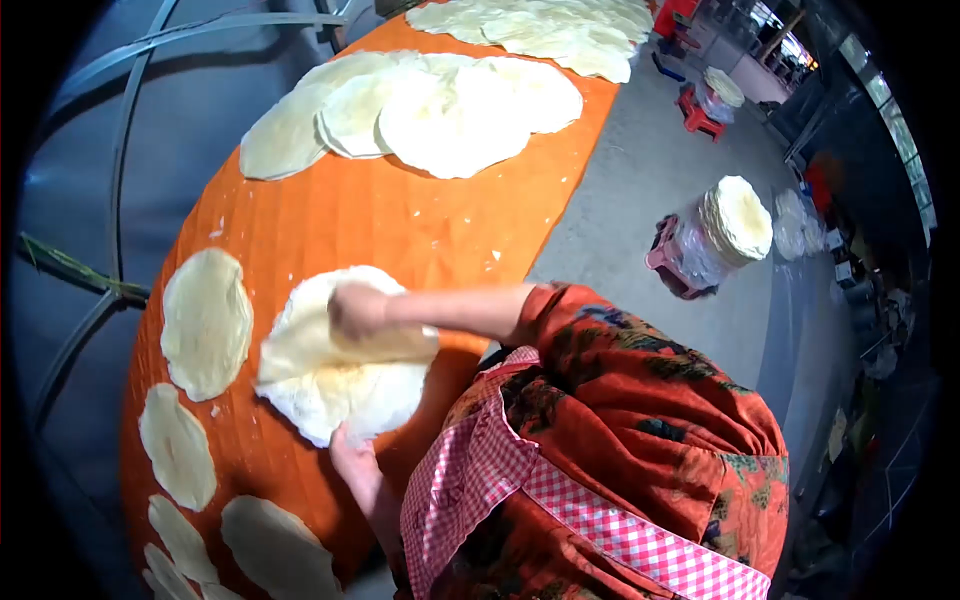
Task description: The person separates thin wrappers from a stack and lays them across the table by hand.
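Note:
A pale, thin round flatbread (345, 395) lies in front of me on the orange-covered table (400, 220), apparently on others of its kind. My right hand (360, 310), slightly blurred, is closed on the far part of the top sheet, where a flap is raised and folded. At the near edge of the flatbread, my left hand (352, 452) grips the rim, its fingertips partly hidden by the bread. A single oval flatbread (207, 325) rests just left of the pile.
More single flatbreads (177, 447) line the table's left side. Overlapping flatbreads (455, 115) cover its far part. Right of the table, a tall stack of flatbreads (740, 220) in clear plastic stands on a red stool (665, 258). Metal bars (125, 150) run along the left.

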`<state>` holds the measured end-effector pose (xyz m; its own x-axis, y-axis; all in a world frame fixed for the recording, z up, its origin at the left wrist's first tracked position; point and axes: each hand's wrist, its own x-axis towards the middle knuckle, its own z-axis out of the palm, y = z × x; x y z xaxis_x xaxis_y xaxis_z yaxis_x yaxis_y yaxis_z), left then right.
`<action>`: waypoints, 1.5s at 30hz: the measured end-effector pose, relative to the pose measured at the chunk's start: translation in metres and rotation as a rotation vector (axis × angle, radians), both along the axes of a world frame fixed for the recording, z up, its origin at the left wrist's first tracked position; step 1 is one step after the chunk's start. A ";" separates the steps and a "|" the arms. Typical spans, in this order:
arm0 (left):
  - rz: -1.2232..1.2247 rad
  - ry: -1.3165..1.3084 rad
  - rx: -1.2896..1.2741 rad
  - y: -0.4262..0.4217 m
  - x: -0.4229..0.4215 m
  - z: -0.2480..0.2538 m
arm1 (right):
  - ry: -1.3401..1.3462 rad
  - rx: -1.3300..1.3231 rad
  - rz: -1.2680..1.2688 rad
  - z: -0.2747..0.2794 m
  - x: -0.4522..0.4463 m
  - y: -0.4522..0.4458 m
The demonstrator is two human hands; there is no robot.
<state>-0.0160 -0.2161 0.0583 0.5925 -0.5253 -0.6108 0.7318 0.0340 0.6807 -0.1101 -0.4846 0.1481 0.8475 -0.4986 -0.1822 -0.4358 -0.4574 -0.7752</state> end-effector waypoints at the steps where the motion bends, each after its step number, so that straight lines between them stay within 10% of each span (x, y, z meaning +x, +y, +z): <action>1: 0.007 0.030 0.013 -0.001 0.002 0.002 | -0.090 0.202 -0.106 0.002 -0.008 -0.041; 8: -0.047 -0.088 0.033 0.016 0.037 -0.037 | -0.505 0.524 -0.858 0.042 -0.216 -0.234; 13: -0.374 -0.326 0.007 0.065 0.081 -0.095 | -0.531 0.382 -1.219 -0.091 -0.377 -0.306; 14: -0.533 -0.712 0.057 0.042 0.046 -0.039 | -0.387 0.293 -1.310 -0.110 -0.388 -0.302; 16: -0.321 -0.355 0.025 0.042 0.056 -0.056 | -0.143 0.161 -1.442 -0.160 -0.403 -0.295; 17: -0.496 -0.665 0.013 0.049 0.059 -0.059 | -0.041 0.126 -1.486 -0.186 -0.414 -0.301; 21: -0.571 -1.142 -0.045 0.035 0.040 -0.022 | 0.196 0.089 -1.430 -0.180 -0.428 -0.297; 23: -0.565 -1.084 0.084 0.015 0.024 0.007 | 0.515 -0.576 -1.403 -0.091 -0.357 -0.234; 25: -0.340 -0.918 0.048 -0.007 -0.008 0.037 | 0.128 -0.724 -0.971 -0.043 -0.304 -0.194; 29: 0.061 0.038 0.017 -0.051 -0.007 0.071 | 0.055 0.031 -0.035 0.028 -0.147 -0.026; 31: 0.065 0.007 -0.036 -0.054 -0.001 0.064 | -0.213 -0.045 0.326 0.013 -0.100 0.042; 37: -0.074 -0.098 -0.494 -0.052 0.019 0.102 | -0.264 -0.251 0.029 0.045 0.006 0.022; 45: 0.156 -0.576 0.107 -0.001 0.057 0.013 | -0.322 0.182 -0.532 0.121 -0.118 -0.205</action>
<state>0.0408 -0.2173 0.0712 0.9085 -0.3589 -0.2139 0.2367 0.0203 0.9714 -0.2277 -0.6896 0.2695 0.5192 -0.8508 -0.0814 -0.2999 -0.0922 -0.9495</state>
